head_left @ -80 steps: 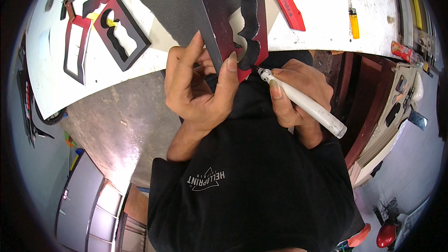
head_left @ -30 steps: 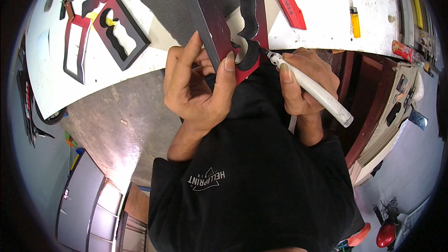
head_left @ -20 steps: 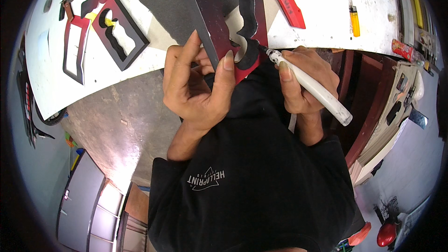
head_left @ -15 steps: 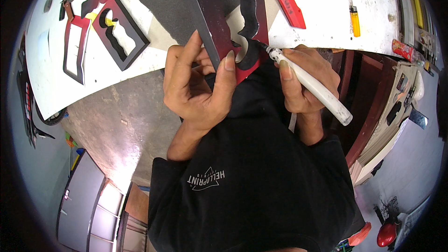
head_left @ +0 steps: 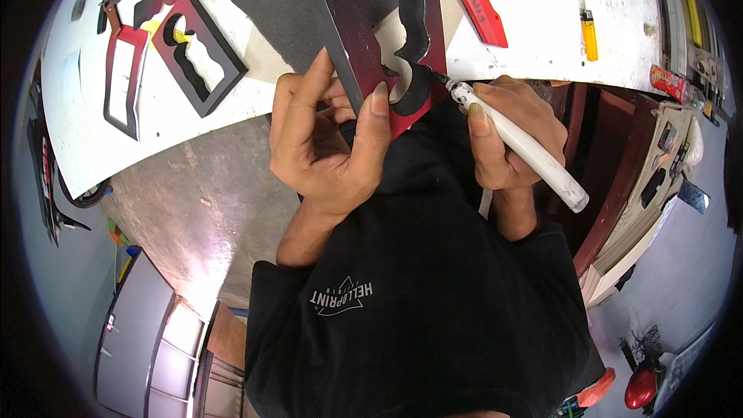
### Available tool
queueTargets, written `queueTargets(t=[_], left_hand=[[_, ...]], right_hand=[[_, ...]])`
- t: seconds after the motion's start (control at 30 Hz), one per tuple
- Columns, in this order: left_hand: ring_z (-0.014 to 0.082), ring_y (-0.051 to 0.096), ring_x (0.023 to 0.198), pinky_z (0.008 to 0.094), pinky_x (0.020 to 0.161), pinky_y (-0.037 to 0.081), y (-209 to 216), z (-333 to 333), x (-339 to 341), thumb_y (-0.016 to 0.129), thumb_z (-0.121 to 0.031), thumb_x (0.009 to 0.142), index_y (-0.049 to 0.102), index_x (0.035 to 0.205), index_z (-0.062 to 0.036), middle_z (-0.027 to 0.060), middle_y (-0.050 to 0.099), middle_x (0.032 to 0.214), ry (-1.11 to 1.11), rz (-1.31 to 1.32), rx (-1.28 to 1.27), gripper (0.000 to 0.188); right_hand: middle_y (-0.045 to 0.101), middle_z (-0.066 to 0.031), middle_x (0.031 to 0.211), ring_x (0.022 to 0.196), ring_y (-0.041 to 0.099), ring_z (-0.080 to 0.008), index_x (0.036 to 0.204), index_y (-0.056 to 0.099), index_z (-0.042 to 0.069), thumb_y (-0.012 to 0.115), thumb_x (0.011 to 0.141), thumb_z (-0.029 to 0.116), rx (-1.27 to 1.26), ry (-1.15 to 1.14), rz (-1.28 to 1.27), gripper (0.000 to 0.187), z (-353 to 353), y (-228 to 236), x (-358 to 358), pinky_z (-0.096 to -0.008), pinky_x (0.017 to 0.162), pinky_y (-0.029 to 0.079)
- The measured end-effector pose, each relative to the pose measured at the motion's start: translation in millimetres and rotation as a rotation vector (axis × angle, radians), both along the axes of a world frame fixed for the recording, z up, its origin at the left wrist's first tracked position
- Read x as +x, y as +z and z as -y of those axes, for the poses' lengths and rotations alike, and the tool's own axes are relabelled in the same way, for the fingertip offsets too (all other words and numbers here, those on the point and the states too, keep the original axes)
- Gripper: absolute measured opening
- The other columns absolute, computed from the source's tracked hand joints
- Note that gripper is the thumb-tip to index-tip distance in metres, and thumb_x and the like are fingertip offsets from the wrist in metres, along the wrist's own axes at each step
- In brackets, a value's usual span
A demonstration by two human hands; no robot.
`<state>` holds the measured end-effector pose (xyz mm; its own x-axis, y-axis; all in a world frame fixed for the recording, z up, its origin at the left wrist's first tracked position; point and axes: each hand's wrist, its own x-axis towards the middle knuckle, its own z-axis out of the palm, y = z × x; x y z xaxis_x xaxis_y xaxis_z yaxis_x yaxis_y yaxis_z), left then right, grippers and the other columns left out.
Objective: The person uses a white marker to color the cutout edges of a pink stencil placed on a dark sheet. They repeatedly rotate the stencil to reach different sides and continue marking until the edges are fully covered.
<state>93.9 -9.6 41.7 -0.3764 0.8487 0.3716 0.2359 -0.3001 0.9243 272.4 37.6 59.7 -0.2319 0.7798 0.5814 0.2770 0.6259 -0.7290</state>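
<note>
My left hand pinches the near end of a dark red frame with black sides, thumb on its face and fingers behind. A wavy-edged cutout with a rounded end runs through this frame, which is held tilted above the table's front edge. In my right hand is a thick white marker pen, gripped between thumb and fingers. Its dark tip points at the frame's right edge beside the rounded cutout; whether it touches is hard to tell.
On the white table lie another red and black frame, a thin dark frame, a dark grey sheet, a red cutter knife and a yellow lighter. Dark red wooden furniture stands at the right.
My right hand and the marker pen have shifted slightly to the right and down. The frame and my left hand have barely moved.
</note>
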Motion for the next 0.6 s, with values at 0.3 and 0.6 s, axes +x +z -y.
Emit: queueTargets(t=[0.3, 0.6], left_hand=[[0.0116, 0.065, 0.077, 0.0172, 0.054, 0.051, -0.5, 0.4, 0.6, 0.072, 0.007, 0.082, 0.054, 0.127, 0.0136, 0.0132, 0.058, 0.094, 0.013, 0.014, 0.0, 0.049], [0.0129, 0.065, 0.078, 0.0181, 0.055, 0.052, 1.5, 0.9, 2.3, 0.071, 0.007, 0.082, 0.054, 0.127, 0.0143, 0.0132, 0.058, 0.093, 0.012, 0.043, -0.01, 0.048]], right_hand=[[0.069, -0.0168, 0.074, 0.057, 0.066, -0.0229, 0.089, 0.067, -0.008, 0.072, 0.078, -0.002, 0.003, 0.0, 0.006, 0.014, 0.1, 0.5, -1.9, -0.0307, 0.05, 0.051], [0.07, -0.02, 0.076, 0.065, 0.07, -0.0267, 0.096, 0.068, -0.009, 0.068, 0.082, 0.006, -0.02, -0.014, 0.07, 0.021, 0.6, 3.1, -2.7, -0.0321, 0.063, 0.055]])
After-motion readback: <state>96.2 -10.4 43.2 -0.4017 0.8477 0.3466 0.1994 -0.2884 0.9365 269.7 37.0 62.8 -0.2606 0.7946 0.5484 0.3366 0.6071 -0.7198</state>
